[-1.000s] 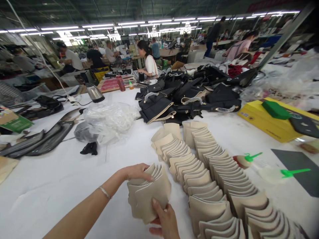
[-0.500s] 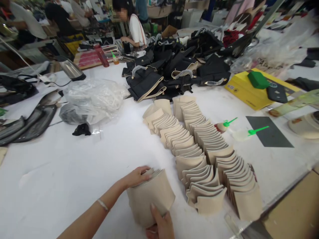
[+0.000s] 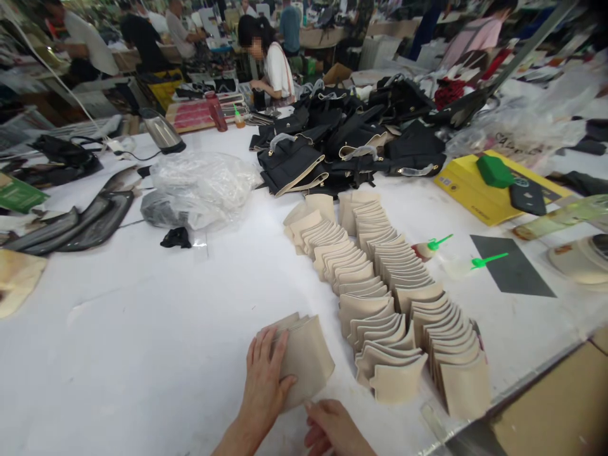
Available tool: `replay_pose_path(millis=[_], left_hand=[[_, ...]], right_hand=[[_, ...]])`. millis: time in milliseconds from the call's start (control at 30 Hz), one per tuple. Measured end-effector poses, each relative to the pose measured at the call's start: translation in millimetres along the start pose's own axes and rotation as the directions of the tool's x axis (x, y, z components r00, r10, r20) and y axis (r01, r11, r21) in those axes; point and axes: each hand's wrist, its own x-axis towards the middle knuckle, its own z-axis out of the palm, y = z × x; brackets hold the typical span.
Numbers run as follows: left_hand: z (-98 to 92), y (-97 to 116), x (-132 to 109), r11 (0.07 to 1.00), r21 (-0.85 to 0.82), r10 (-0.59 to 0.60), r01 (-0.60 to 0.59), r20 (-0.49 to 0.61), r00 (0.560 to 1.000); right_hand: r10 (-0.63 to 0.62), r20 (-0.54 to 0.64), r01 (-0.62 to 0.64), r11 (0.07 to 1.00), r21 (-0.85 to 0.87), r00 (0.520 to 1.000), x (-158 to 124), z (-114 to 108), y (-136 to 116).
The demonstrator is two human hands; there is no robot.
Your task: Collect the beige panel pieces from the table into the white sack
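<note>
A small stack of beige leather-like pieces (image 3: 311, 358) leans in a fan on the white table. My left hand (image 3: 266, 377) lies over its left side, fingers across the top and thumb against the front piece, closed on it. My right hand (image 3: 339, 430) is at the stack's lower edge with its fingers curled and the tips pinched together; whether a corner is between them I cannot make out. Just right of the stack, two long rows of similar pieces, a left row (image 3: 396, 383) and a right row (image 3: 465, 380), stand on edge and overlap.
Black bags (image 3: 289, 161) are heaped at the back. A crumpled plastic bag (image 3: 204, 183) lies left, near a kettle (image 3: 161, 130). On the right are green-nozzled bottles (image 3: 425, 249), a dark sheet (image 3: 513, 266) and a yellow box (image 3: 475, 196). A co-worker (image 3: 278, 69) sits across.
My left hand has come from the stack's top edge down over its left side. My right hand has slid from the front face to the lower right edge. The view has shifted slightly.
</note>
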Motion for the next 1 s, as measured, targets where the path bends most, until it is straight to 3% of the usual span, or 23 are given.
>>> replay_pose_path(millis=[100, 200, 333, 500, 700, 833, 1000], left_hand=[[3.6, 3, -3, 0.996, -0.025, -0.090, 0.088, -0.059, 0.994], [7.5, 5, -12, 0.988, -0.064, -0.148, 0.143, -0.080, 0.986], [11.8, 10, -24, 0.989, -0.106, -0.113, 0.102, -0.104, 0.988], [15.2, 15, -38, 0.994, -0.108, -0.039, 0.024, -0.140, 0.989], [21.1, 17, -59, 0.983, -0.174, -0.090, 0.058, -0.182, 0.979], [10.5, 10, -56, 0.973, -0.202, -0.127, 0.108, -0.083, 0.988], [-15.7, 0, -33, 0.985, -0.141, -0.094, 0.104, 0.077, 0.993]], right_hand=[[-0.200, -0.078, 0.185, 0.970, -0.159, 0.977, -16, -20, -16], [-0.415, -0.161, 0.352, 0.882, -0.315, 0.896, -25, -30, -37], [-0.555, -0.209, 0.426, 0.786, -0.448, 0.805, -18, -31, -58], [-0.615, -0.152, 0.469, 0.718, -0.514, 0.774, -6, -33, -64], [-0.653, -0.101, 0.500, 0.660, -0.561, 0.750, 0, -36, -58], [-0.666, -0.074, 0.503, 0.626, -0.595, 0.742, 7, -37, -53], [-0.683, -0.046, 0.504, 0.581, -0.639, 0.729, 12, -38, -53]])
